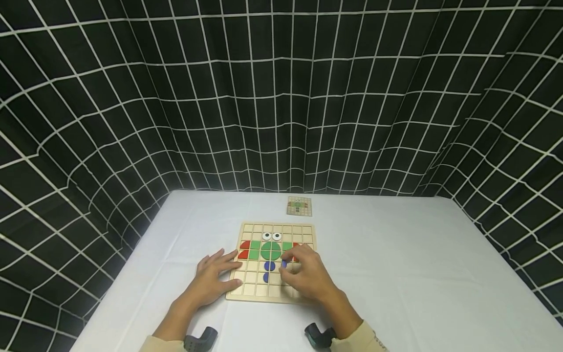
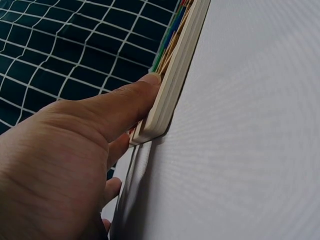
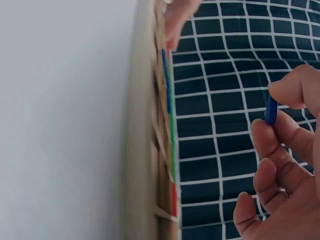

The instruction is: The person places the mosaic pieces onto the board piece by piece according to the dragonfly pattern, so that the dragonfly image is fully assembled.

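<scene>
A wooden grid board [image 1: 248, 291] lies flat on the table, with colored tiles set in its squares. Two round eye tiles [image 1: 276, 236] sit above a green circle [image 1: 270, 251], which has green squares and red curved pieces [image 1: 244, 254] at its sides. Below it are blue rounded tiles [image 1: 270, 266], the lower one a half circle [image 1: 266, 277]. My left hand [image 1: 211, 278] rests at the board's left edge, fingers spread, thumb on the rim [image 2: 172, 82]. Above the board, my right hand [image 1: 312, 276] pinches a small blue tile [image 3: 271, 110] between thumb and fingers. That hand covers the board's right side.
Behind the board lies a small card [image 1: 299, 206] printed with a similar figure on a grid. A white cloth covers the table [image 1: 396, 274]. Black curtains with a white grid [image 1: 281, 107] stand at the back and both sides.
</scene>
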Available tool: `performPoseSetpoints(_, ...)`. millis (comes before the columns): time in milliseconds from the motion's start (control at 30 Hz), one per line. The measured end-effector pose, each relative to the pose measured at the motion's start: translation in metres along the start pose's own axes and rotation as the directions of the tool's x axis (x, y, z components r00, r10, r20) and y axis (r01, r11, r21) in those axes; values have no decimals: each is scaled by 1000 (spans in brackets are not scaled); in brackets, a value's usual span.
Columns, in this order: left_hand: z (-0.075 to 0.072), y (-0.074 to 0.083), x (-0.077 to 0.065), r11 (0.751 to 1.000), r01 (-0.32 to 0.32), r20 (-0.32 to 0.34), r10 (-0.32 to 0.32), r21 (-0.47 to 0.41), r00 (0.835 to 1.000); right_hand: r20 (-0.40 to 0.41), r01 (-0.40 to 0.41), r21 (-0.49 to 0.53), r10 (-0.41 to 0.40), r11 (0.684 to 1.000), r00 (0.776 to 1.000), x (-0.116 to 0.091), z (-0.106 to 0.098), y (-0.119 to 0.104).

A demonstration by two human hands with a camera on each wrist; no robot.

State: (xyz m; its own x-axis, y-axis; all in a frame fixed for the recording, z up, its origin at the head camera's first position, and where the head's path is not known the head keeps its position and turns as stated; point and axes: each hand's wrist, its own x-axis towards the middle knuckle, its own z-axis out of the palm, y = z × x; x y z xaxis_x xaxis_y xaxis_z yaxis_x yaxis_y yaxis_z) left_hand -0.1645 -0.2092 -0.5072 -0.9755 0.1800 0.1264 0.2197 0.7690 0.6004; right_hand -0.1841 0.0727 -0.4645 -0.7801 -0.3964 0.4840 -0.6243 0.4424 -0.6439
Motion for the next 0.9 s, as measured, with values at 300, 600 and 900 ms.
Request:
performPoseSetpoints(300, -1, 1, 0, 1000, 3, 1, -3, 11, 1000, 40, -78, -20, 78, 997, 996, -1, 16, -1)
performPoseSetpoints(600, -1, 2, 0, 1000, 5, 8, -5, 15, 1000, 105, -127, -66, 134, 990, 985, -3, 29, 3)
performPoseSetpoints(900, -2, 1, 0, 1000, -5, 12, 5, 1, 1000, 141, -57, -167, 81, 984, 987, -5, 37, 9)
